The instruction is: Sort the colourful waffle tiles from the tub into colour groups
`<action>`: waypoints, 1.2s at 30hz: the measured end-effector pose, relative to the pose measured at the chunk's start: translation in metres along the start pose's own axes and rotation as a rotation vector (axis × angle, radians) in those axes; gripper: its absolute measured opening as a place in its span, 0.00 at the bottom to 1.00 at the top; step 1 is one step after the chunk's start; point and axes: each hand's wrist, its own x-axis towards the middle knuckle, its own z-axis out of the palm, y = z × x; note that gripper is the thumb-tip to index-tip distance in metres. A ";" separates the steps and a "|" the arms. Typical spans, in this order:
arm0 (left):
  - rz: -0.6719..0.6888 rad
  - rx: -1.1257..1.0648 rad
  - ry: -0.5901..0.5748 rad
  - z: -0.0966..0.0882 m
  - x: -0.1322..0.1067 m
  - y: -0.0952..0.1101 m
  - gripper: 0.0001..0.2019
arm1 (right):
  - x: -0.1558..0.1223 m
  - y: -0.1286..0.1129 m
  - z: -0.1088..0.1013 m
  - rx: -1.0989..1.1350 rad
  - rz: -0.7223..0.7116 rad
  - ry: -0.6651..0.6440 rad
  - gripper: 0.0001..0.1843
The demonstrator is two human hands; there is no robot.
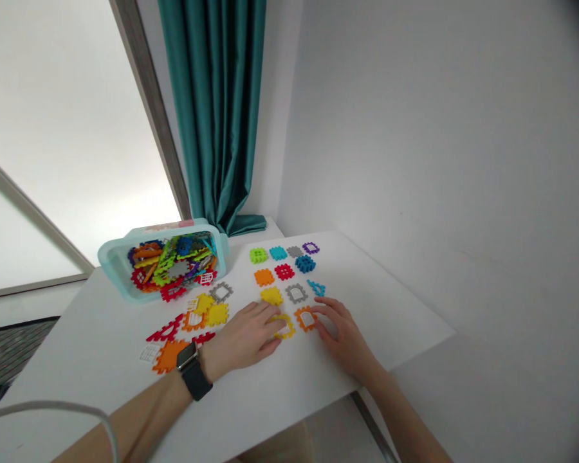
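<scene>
My left hand (248, 333), with a dark watch on the wrist, has its fingers closed over the left side of a yellow square frame tile (290, 328) lying on the white table. Part of that tile is hidden under the fingers. Thumb and fingertips of my right hand (341, 335) pinch the right edge of an orange frame tile (300, 319) beside it. Just beyond are a yellow tile (271, 296), a grey frame tile (296, 293) and a light blue piece (316, 288). Farther back, rows continue with a red tile (284, 272) and an orange tile (264, 277).
A pale blue bin (120, 273) full of notched plastic pieces stands at the back left. Loose pieces, including a red triangle (166, 330) and a large orange tile (168, 357), lie left of my left hand. A wall (415, 193) borders the table's right. A cable (53, 405) crosses the lower left.
</scene>
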 end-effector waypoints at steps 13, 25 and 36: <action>-0.275 0.082 0.109 -0.053 -0.087 -0.048 0.09 | 0.055 -0.106 0.049 0.157 -0.208 -0.168 0.18; -0.536 0.032 0.278 -0.049 -0.158 -0.092 0.11 | 0.120 -0.158 0.118 -0.100 -0.319 -0.439 0.13; -0.532 -0.043 0.364 -0.037 -0.158 -0.095 0.13 | 0.122 -0.129 0.134 -0.347 -0.197 -0.404 0.17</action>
